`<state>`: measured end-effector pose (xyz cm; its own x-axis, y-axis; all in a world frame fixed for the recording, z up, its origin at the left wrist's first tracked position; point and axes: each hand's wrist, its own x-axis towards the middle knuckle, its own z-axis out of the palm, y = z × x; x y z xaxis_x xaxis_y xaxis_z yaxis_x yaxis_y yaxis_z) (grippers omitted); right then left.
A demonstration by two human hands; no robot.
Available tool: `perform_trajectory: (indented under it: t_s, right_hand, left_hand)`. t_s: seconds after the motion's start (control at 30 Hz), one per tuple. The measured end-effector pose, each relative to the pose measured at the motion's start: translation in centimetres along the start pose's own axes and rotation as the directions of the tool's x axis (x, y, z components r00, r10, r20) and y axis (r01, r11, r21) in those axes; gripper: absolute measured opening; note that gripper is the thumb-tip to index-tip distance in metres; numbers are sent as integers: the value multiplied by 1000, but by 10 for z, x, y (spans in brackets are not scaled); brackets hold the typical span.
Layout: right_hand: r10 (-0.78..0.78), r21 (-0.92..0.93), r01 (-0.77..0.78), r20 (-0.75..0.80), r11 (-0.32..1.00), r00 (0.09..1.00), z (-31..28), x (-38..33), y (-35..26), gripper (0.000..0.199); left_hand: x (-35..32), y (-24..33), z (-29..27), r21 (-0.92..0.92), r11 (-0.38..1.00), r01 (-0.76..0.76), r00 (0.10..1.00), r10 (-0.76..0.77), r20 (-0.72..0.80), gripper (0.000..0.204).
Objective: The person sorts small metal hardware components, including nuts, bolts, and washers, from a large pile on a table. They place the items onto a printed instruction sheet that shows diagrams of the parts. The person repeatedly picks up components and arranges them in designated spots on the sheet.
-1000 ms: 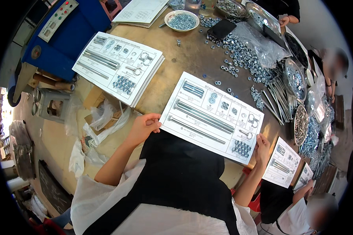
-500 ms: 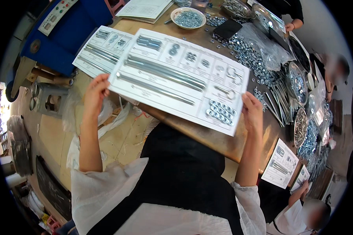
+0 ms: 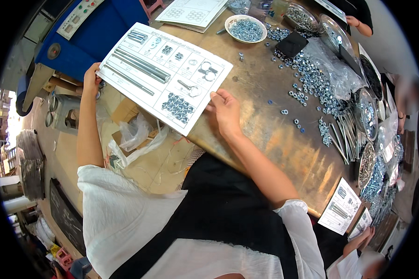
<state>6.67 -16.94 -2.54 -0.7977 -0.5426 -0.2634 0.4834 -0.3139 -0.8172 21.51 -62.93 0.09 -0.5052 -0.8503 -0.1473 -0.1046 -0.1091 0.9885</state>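
Note:
Between my two hands is a white printed hardware card (image 3: 146, 93), tilted, with metal rods, rings and rows of nuts on its face. My left hand (image 3: 93, 78) is closed on its left edge. At the lower right edge my right hand (image 3: 225, 111) grips it, thumb on top. The card is over the left part of the brown worktable (image 3: 260, 121); whether it touches the table or another card beneath I cannot tell.
A bowl of small metal parts (image 3: 246, 29) and a stack of printed cards (image 3: 191, 14) stand at the back. Loose nuts (image 3: 307, 76), a black phone (image 3: 292, 44) and metal rods (image 3: 345, 132) lie to the right. More printed cards (image 3: 340, 207) and co-workers are at the right.
Both hands have moved the hardware card left, over where another card was visible on the table. My right arm now reaches across to the left, and more tabletop shows.

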Motion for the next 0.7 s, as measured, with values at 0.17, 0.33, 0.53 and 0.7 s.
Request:
perform_trajectory:
  t_s: [0.17, 0.33, 0.53, 0.7]
  right_hand:
    - [31, -51, -33, -40, 998, 999, 12, 1, 7, 17]
    - [39, -64, -42, -37, 997, 999, 14, 2, 9, 19]
    - [40, -94, -43, -32, 995, 999, 14, 3, 10, 21]
    - [96, -100, -97, -7, 990, 995, 10, 4, 5, 24]
  left_hand:
    - [11, -14, -11, 44, 998, 42, 999, -40, -34, 26]
    - [27, -35, -22, 52, 998, 44, 997, -40, -73, 27]
    - [19, -34, -14, 152, 988, 33, 989, -10, -149, 31]
    - [24, -44, -29, 108, 993, 46, 997, -38, -71, 35]
